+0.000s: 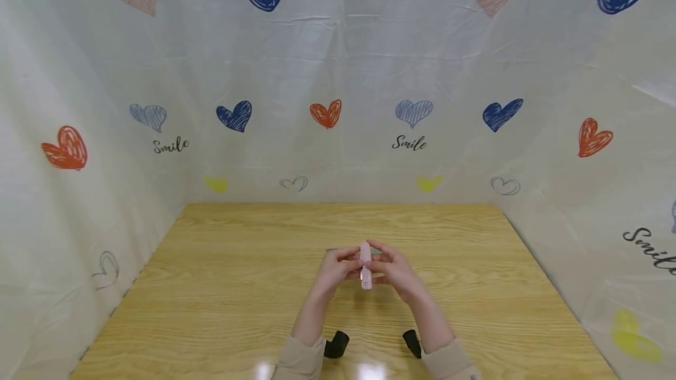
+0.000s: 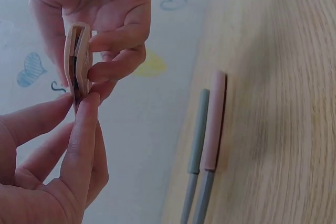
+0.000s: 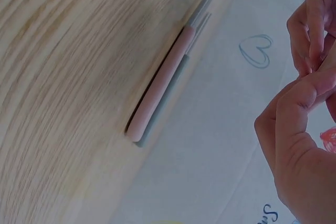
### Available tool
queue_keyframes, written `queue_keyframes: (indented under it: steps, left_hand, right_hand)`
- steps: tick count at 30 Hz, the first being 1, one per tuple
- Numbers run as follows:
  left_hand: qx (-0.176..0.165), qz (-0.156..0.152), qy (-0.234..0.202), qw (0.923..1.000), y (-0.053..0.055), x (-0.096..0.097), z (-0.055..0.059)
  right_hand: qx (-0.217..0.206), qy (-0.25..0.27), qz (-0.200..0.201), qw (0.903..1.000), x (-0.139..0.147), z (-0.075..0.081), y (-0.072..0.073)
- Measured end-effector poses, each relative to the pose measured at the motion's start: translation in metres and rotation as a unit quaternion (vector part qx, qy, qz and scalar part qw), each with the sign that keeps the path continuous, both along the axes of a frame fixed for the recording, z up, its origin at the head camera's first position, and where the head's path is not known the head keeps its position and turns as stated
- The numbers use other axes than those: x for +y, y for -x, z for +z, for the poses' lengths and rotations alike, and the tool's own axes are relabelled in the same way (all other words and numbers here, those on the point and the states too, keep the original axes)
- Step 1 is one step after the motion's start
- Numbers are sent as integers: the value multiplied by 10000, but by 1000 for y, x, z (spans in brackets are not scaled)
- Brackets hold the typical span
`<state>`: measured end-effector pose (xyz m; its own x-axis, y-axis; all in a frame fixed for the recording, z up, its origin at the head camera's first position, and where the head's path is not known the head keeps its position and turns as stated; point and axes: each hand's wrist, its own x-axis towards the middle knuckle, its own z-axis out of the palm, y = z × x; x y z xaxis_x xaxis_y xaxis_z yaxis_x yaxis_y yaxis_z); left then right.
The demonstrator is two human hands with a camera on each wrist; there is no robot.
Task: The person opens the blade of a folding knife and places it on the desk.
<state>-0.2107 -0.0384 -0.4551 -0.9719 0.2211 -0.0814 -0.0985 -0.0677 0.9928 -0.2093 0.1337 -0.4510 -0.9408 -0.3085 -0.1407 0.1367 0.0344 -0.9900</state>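
A slim pink pocket tool (image 1: 367,282) with a small hole near one end is held up between both hands, above the table. In the left wrist view its edge shows a slotted pink body (image 2: 69,51) with dark metal inside, like a folding knife. My left hand (image 1: 334,268) pinches it from the left with thumb and fingers. From the other side my right hand (image 1: 397,271) grips it, thumb on the near face and fingertips along the edge. In the right wrist view the hands (image 3: 307,145) mostly hide it.
Beyond the hands, two slender tools lie side by side on the wooden table (image 1: 237,286), one with a pink handle (image 2: 215,121), one with a green handle (image 2: 199,129), both with grey shafts. A white sheet with printed hearts (image 1: 264,63) hangs behind and at the sides.
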Motion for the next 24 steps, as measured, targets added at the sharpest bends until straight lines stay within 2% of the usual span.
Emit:
queue_keyframes:
  steps: [10,17,24]
  left_hand:
    - [-19,-11,-61,10000,-4,-12,-11]
    - [-359,-133,-292,9988,-2,-15,-20]
    - [-489,-191,-427,9977,-1,-17,-23]
  right_hand:
    - [106,-160,-320,9993,-16,-8,-7]
    - [107,-211,-485,9985,-19,-11,-9]
    - [97,-177,-473,9987,-20,-14,-8]
